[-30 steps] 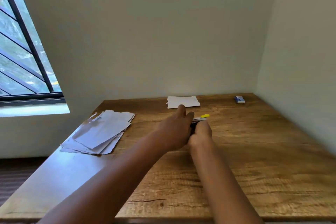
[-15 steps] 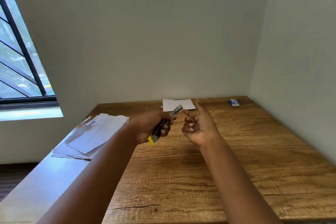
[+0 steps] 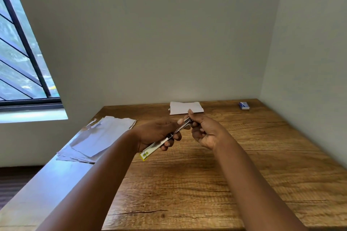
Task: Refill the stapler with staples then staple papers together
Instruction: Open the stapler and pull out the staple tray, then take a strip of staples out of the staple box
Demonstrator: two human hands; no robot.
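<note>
Stapler point(image 3: 165, 139): being held above the counter point(image 3: 244, 155), tilted for loading.
Left hand point(image 3: 159, 133): gripping its body, steadying it.
Right hand point(image 3: 204, 131): pinching the far tip, probably opening it.

A wooden tabletop point(image 3: 216, 184) with a strong grain fills the corner where two plain pale walls point(image 3: 159, 33) meet. At the left a window point(image 3: 16, 58) with dark bars lets in daylight (greenery blurs beyond the glass), brightening its white sill point(image 3: 32, 117). Dark floor point(image 3: 13, 180) shows below it.
</note>
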